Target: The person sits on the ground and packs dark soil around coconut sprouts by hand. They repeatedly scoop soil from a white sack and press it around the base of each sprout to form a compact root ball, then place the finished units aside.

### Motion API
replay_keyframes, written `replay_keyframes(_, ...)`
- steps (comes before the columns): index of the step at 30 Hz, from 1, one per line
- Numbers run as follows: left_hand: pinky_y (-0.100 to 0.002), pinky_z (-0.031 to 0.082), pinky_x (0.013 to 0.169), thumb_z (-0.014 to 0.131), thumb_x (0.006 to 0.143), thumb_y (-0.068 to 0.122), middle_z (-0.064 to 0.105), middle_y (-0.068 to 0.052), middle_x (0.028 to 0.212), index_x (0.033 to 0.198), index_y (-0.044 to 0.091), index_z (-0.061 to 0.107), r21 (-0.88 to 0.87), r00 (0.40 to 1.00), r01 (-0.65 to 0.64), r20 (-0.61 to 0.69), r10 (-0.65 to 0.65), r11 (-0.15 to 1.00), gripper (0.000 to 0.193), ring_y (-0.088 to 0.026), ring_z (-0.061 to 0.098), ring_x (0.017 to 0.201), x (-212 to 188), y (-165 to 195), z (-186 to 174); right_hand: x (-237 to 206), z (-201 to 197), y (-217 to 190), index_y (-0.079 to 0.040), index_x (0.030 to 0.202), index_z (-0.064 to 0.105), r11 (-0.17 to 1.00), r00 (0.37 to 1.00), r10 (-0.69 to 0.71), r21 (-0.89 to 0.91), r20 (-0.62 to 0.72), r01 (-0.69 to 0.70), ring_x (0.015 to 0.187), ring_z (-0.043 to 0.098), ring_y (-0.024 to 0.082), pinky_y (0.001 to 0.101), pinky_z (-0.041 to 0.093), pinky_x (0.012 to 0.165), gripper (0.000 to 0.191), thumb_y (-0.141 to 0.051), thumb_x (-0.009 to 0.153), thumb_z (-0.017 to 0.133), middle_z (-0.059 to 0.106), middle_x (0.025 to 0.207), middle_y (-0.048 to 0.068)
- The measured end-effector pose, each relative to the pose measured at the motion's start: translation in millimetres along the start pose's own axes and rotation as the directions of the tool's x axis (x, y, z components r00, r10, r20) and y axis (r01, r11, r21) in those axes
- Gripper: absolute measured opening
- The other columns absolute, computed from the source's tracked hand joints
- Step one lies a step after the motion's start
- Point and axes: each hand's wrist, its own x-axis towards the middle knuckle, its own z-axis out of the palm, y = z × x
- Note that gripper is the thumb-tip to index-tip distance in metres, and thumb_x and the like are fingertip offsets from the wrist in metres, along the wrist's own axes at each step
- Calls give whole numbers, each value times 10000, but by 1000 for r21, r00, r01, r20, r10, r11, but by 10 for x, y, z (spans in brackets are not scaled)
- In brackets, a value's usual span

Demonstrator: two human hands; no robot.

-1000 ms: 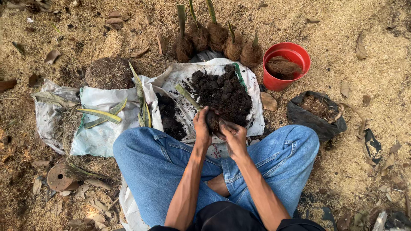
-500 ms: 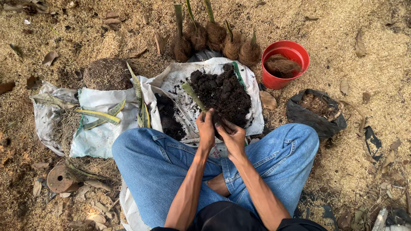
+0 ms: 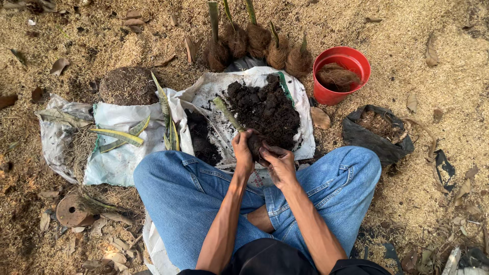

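Note:
I sit cross-legged in blue jeans on straw-covered ground. Both hands press a dark ball of soil (image 3: 256,144) around the base of a long green leaf cutting (image 3: 227,114) that slants up to the left. My left hand (image 3: 243,153) grips the ball's left side. My right hand (image 3: 277,164) cups it from the right and below. Just beyond them a heap of dark soil (image 3: 265,106) lies on a white sack (image 3: 214,89).
Several fibre-wrapped plant balls (image 3: 260,46) stand at the back. A red pot (image 3: 340,75) holding brown fibre is at right, a black bag (image 3: 374,131) beside it. More green leaves (image 3: 119,136) lie on a sack at left, with a round fibre mound (image 3: 127,85).
My hands have drawn the soil ball and cutting back from the soil heap toward my lap, still kneading it. The view has shifted slightly.

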Motion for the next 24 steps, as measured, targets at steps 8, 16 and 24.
replay_keyframes(8, -393, 611, 758, 546, 933, 157, 750, -221, 998, 949, -46, 658, -132, 974, 191, 152, -170, 973, 232, -265, 707, 791, 23, 50, -19, 20, -6, -73, -5, 1172, 699, 997, 999, 52, 50, 13, -52, 953, 748, 225, 383, 673, 797, 379, 37, 804, 783, 743, 1116, 153)
replay_keyframes(16, -430, 612, 817, 531, 913, 173, 706, -223, 1141, 931, 1, 620, -241, 947, 289, 217, -238, 927, 194, -303, 696, 942, 30, 114, 10, 44, -15, -183, 42, 1212, 688, 995, 989, 84, 45, 123, -90, 1034, 746, 237, 399, 666, 857, 442, -98, 817, 828, 741, 1193, 163)
replay_keyframes(24, -339, 585, 956, 555, 878, 107, 712, -177, 1180, 905, -38, 697, 12, 943, 109, 314, -107, 994, 204, -248, 674, 1075, 25, 55, -29, -26, 3, -267, -4, 1062, 706, 982, 981, 189, -8, -49, -189, 900, 760, 252, 408, 683, 763, 349, -246, 838, 820, 749, 1001, 129)
